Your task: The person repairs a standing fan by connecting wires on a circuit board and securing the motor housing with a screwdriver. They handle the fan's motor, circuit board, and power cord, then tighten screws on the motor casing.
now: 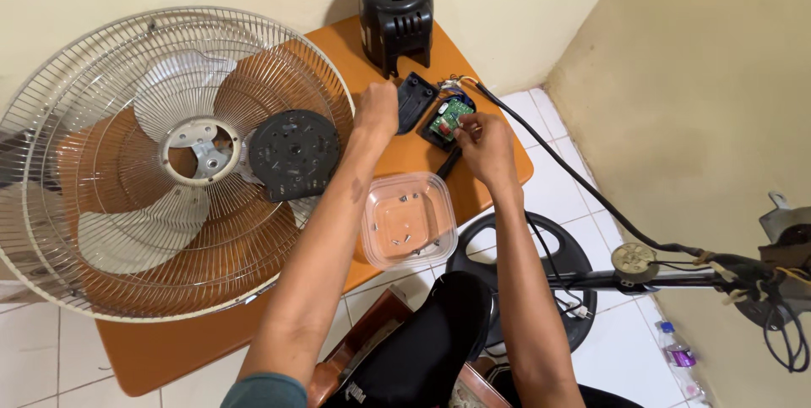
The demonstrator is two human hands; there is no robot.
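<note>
We see our left hand point(377, 111) resting on the orange desk point(169, 349), just beside a black plastic cover point(416, 100). Our right hand point(485, 148) pinches at a small green circuit board point(448, 116) seated in a black housing point(443, 138), its fingers point(467, 127) curled over the board's edge. A black cable point(549, 150) runs from the housing off the desk toward a fan stand point(676, 277). A clear plastic container point(409, 220) with small screws sits between our forearms. A wire fan guard point(101, 104) with pale blades lies left, a black motor cover point(396, 7) behind.
</note>
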